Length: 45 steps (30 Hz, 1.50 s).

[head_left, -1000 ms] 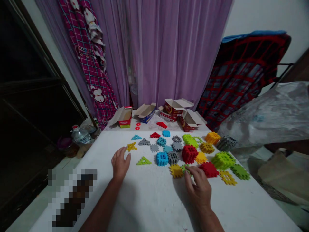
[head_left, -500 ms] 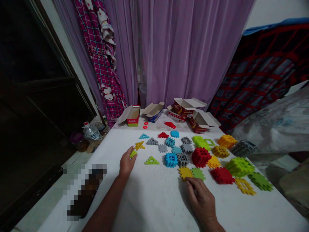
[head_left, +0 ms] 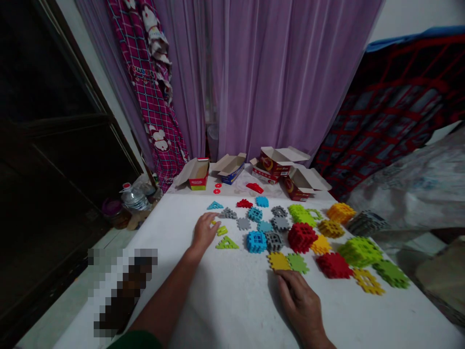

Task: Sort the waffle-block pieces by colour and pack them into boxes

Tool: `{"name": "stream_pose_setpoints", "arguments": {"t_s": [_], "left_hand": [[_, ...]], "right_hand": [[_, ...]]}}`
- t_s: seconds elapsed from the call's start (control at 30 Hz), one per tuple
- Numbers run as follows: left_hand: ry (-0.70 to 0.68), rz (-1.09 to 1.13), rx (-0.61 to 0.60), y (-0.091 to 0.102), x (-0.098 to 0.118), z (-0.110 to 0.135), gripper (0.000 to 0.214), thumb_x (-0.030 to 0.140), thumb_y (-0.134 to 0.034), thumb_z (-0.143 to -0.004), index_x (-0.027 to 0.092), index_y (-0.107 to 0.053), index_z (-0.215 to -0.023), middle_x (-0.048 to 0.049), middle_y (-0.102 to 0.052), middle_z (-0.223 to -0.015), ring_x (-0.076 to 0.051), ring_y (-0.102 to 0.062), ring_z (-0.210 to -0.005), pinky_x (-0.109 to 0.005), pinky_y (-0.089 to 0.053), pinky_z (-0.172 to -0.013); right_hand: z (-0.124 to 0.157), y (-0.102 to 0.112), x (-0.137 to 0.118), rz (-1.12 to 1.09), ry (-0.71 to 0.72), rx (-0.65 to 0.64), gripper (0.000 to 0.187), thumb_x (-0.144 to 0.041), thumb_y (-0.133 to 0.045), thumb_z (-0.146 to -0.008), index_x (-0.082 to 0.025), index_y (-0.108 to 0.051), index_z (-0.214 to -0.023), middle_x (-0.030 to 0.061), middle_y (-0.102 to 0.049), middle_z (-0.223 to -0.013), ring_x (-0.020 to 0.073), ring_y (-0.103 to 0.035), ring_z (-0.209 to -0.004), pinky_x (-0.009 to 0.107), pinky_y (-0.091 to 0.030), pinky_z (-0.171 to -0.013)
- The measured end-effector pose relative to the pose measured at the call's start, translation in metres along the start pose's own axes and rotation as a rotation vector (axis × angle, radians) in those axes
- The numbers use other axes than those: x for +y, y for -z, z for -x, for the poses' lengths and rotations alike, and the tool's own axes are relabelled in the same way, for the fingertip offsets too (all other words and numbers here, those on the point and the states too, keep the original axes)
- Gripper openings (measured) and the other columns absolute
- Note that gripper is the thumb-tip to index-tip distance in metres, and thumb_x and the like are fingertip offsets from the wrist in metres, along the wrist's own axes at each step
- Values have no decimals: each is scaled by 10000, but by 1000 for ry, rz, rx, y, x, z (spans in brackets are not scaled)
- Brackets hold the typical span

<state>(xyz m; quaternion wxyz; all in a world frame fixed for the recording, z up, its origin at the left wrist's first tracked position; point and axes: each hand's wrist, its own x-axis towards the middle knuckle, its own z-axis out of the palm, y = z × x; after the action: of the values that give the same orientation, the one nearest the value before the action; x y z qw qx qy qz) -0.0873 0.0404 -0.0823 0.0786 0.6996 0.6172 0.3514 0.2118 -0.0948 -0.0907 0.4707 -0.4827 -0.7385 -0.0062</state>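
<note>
The left hand (head_left: 204, 233), fingers loosely bent, touches a small yellow-green plastic block (head_left: 222, 230) beside a green lattice triangle (head_left: 227, 243), though I cannot tell whether it grips the block, while the right hand (head_left: 301, 301) lies flat and empty on the white surface (head_left: 232, 300), fingertips just short of a flat yellow toothed tile (head_left: 278, 261).

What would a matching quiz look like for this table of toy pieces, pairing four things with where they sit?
Things:
1. green triangle
2. yellow flat piece
3. open boxes
4. water bottle

Places:
A. at the far end of the table, by the curtain
B. off the table, lower down on the left
C. just beyond the right hand
D. just right of the left hand

Pairs: 1-D, 2-C, 3-A, 4-B.
</note>
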Motion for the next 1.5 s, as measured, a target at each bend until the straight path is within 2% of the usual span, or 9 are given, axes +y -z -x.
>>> {"name": "stream_pose_setpoints", "arguments": {"t_s": [0.07, 0.17, 0.23, 0.3, 0.47, 0.73, 0.87, 1.0, 1.5], "left_hand": [[93, -108, 31, 11, -15, -1, 387, 286, -637, -817, 208, -637, -1196, -100, -608, -1277, -262, -550, -1198, -402, -425, -1040], [191, -232, -115, 26, -33, -4, 643, 358, -699, -767, 193, -512, -1359, -135, -512, -1419, -322, -417, -1347, -477, -354, -1090], [191, -250, -222, 31, -40, -6, 688, 378, -690, -774, 200, -465, -1399, -128, -522, -1418, -309, -408, -1360, -480, -334, -1098], [157, -236, -266, 34, -43, -7, 631, 365, -666, -792, 217, -488, -1379, -100, -567, -1380, -277, -466, -1319, -451, -337, -1097], [84, -141, -246, 31, -49, -7, 502, 276, -630, -795, 213, -579, -1291, -84, -637, -1296, -250, -572, -1205, -411, -394, -1064], [-8, 20, -203, 27, -59, -4, 523, 179, -581, -759, 200, -585, -1282, -71, -624, -1313, -214, -591, -1189, -380, -445, -1061], [-45, 43, -230, 29, -59, -9, 527, 109, -544, -746, 179, -593, -1266, -77, -642, -1283, -199, -608, -1158, -370, -459, -1046], [-54, 36, -251, 32, -61, -11, 535, 73, -525, -747, 218, -600, -1256, -41, -656, -1266, -184, -608, -1157, -359, -457, -1048], [-115, 62, -257, 28, -56, -15, 486, 107, -573, -767, 238, -622, -1232, -67, -653, -1182, -190, -609, -1088, -352, -485, -985]], "right_hand": [[-1, 0, -1, -16, -9, 5, 126, -233, -523, -914, -204, -645, -929, 40, -703, -814, 156, -691, -739, 248, -558, -682], [-2, -1, -1, -30, -16, -1, 127, -239, -529, -911, -206, -650, -927, 38, -705, -809, 157, -692, -733, 247, -559, -676], [-2, -1, 0, -38, -20, -5, 128, -242, -534, -907, -207, -657, -921, 39, -708, -810, 160, -694, -733, 248, -560, -675], [-1, -1, 0, -47, -27, -3, 130, -246, -539, -903, -206, -662, -917, 43, -711, -813, 164, -696, -736, 252, -563, -677], [-2, 0, -1, -53, -48, -8, 145, -269, -534, -907, -211, -667, -909, 55, -718, -814, 177, -700, -731, 268, -573, -669], [-2, 0, 0, -25, -37, -23, 143, -263, -528, -909, -215, -663, -911, 46, -715, -812, 173, -700, -727, 262, -572, -663], [-1, 0, 0, -15, -32, -33, 138, -260, -526, -912, -213, -656, -915, 39, -713, -815, 164, -698, -736, 251, -567, -669], [-1, 0, 1, -16, -31, -29, 141, -261, -522, -916, -211, -653, -924, 37, -711, -814, 158, -698, -734, 243, -565, -664], [0, -1, 2, -38, -79, -34, 177, -309, -521, -911, -225, -675, -895, 53, -725, -811, 186, -708, -726, 272, -583, -648]]}}
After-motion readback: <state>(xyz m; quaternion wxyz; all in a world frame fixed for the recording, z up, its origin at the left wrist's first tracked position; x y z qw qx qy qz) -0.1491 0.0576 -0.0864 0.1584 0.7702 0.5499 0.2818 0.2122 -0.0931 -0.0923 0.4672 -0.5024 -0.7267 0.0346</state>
